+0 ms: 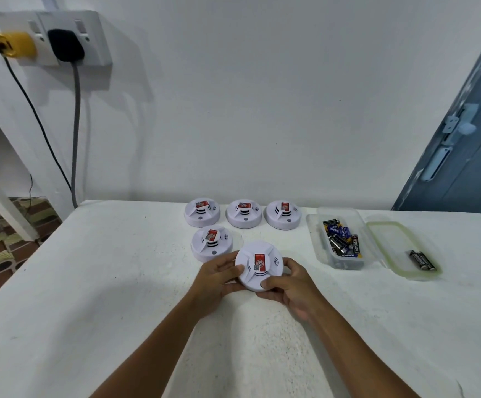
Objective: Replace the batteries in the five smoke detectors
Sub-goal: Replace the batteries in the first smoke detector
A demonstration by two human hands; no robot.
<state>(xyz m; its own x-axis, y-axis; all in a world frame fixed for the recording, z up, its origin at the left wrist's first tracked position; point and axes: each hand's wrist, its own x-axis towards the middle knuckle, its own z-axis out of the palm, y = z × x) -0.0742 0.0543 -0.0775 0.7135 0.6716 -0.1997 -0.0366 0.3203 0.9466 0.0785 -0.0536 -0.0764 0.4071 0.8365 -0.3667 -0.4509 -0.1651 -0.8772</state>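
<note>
The smoke detectors [202,213] look like smooth white plastic with a slight sheen, each bearing a glossy red paper label [260,260] on top. The surface [118,282] is matt white and faintly rough, speckled with small dark marks. The container [337,238] is clear plastic, a little cloudy, and its lid [402,248] is the same clear plastic with a pale green rim (rubbery-looking). The batteries [342,239] inside have shiny printed wrappers. The wall [262,96] is matt white paint.

Four detectors [223,222] lie behind the held one [259,265]; battery box [338,239] right.
</note>
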